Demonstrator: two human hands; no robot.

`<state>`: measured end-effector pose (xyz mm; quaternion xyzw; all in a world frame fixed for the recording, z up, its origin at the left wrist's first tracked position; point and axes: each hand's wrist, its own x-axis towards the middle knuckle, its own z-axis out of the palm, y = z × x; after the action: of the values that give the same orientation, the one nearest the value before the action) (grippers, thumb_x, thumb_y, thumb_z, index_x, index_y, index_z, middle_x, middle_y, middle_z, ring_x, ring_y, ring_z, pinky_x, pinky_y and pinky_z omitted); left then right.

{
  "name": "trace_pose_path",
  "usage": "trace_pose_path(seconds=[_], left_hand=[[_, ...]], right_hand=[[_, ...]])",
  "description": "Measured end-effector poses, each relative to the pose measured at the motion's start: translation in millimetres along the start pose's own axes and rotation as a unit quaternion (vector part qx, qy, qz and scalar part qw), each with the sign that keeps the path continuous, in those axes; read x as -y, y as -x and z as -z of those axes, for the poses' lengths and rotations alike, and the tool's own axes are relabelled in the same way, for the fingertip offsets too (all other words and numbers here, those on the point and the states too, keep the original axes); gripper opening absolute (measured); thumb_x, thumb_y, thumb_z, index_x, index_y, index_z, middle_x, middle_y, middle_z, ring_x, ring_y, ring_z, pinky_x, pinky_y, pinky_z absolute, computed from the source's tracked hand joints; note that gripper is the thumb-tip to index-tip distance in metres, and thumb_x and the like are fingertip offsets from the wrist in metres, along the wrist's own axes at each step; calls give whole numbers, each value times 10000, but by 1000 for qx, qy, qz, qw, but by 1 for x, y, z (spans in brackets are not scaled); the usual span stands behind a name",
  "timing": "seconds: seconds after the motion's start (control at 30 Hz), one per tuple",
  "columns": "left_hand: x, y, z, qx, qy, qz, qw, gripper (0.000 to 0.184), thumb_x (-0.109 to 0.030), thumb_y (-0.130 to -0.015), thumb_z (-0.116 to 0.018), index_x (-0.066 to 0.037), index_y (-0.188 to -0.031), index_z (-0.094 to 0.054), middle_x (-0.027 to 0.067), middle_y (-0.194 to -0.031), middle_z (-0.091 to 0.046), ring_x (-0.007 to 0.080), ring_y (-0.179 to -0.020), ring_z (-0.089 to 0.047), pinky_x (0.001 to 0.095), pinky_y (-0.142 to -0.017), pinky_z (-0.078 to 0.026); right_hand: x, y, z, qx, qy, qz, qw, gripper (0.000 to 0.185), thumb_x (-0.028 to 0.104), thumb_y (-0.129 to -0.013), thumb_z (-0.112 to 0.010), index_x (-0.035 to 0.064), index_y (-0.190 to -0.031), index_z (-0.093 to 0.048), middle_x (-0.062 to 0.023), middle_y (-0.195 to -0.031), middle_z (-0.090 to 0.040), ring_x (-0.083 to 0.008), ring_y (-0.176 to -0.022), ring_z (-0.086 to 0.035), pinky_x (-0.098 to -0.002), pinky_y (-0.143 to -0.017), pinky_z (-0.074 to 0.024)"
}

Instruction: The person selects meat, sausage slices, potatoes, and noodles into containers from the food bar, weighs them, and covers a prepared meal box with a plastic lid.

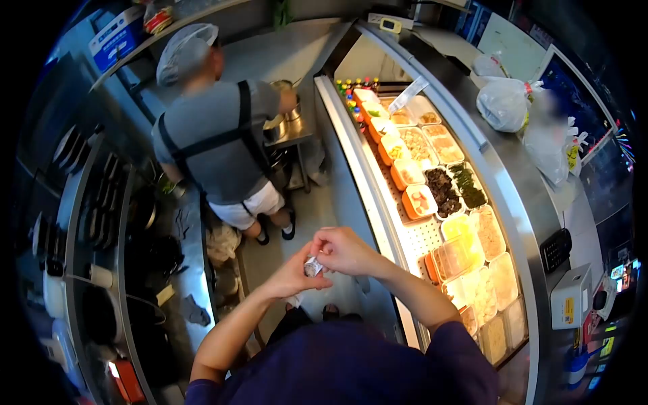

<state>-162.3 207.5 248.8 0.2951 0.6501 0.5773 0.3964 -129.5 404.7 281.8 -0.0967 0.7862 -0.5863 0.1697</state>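
Note:
A small silvery-white crumpled item [312,266] is held between my two hands, in front of my body and above the floor. My left hand [294,275] grips it from the left with thumb and fingers. The bent fingers of my right hand [335,250] pinch at its upper side. What exactly the item is cannot be made out. To the right of my hands stands a lit display case [368,196] with trays of food, among them a dark one [442,192] and orange-sided tubs [420,202].
A co-worker [216,135] in cap and apron stands ahead on the left by a metal stand with pots [291,111]. Shelves [128,270] line the left side. Tied plastic bags [503,104], a keypad [556,250] and a white device [571,297] sit on the right counter.

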Motion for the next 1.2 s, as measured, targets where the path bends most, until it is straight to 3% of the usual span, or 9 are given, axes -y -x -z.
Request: trace_pose_path(seconds=[0.17,0.33,0.4,0.6,0.83,0.9,0.97,1.07,1.2], left_hand=[[11,-83,-17,-155,-350,-97,919,655,-210,-803,-729,-119,-1385,-444,203,-737,-676,436,-716,-672,518,-648,-529],[8,-165,-4,-99,-393,-154,901,669,-102,-782,-674,-92,-1408,-439,202,-745,-676,420,-698,-675,505,-636,-531],[10,-193,7,-61,-392,-230,889,674,-45,-758,-643,-67,-1406,-459,188,-764,-675,400,-695,-673,501,-631,-530],[11,-274,51,45,-372,-250,893,664,-6,-765,-574,-62,-1419,-470,175,-851,-695,373,-720,-678,495,-657,-536],[113,-362,115,191,-389,-55,899,480,-60,-916,-559,-68,-1396,-537,198,-1195,-670,338,-1066,-660,439,-862,-547],[95,-367,117,280,-46,-52,958,679,-101,-936,-657,-147,-1546,-361,115,-1416,-564,265,-1289,-551,410,-1048,-470],[11,-374,90,488,48,-46,870,805,-116,-932,-703,-132,-1594,-244,126,-1478,-477,226,-1404,-426,407,-1116,-410],[-43,-372,44,637,110,95,757,643,-122,-960,-664,-31,-1504,-333,150,-1298,-621,227,-1170,-637,350,-969,-535],[-18,-361,29,554,151,189,797,425,-165,-985,-578,33,-1349,-478,135,-1005,-687,218,-847,-693,343,-792,-557]], right_hand=[[-36,9,37,-209,40,65,975,46,-46,-868,-604,-12,-892,-586,-76,-751,-655,-143,-646,-694,-252,-566,-545],[-38,6,85,-322,48,11,946,71,-63,-859,-604,-15,-910,-592,-76,-717,-631,-136,-627,-691,-246,-525,-537],[-34,2,100,-369,60,-44,926,81,-23,-782,-671,-2,-857,-651,-122,-881,-648,-226,-762,-697,-312,-685,-562],[-9,-7,135,-494,59,-81,864,57,-42,-812,-671,-15,-862,-671,-77,-747,-624,-125,-609,-661,-242,-548,-518],[2,49,153,-629,-91,-133,760,109,-124,-794,-605,-30,-841,-632,-72,-780,-632,-114,-603,-649,-220,-505,-516],[-3,61,163,-587,-128,-162,783,103,-95,-814,-613,0,-845,-638,-47,-729,-641,-92,-587,-627,-211,-494,-490],[1,54,181,-530,-160,-179,813,60,-39,-842,-640,21,-844,-640,-19,-697,-626,-63,-557,-586,-208,-485,-462],[-12,57,211,-499,-166,-159,836,23,21,-864,-662,32,-878,-648,-5,-684,-620,-54,-507,-560,-195,-461,-435],[-22,82,226,-552,-146,-84,817,140,33,-883,-675,-7,-1015,-656,-33,-863,-650,-64,-612,-608,-194,-536,-464]])
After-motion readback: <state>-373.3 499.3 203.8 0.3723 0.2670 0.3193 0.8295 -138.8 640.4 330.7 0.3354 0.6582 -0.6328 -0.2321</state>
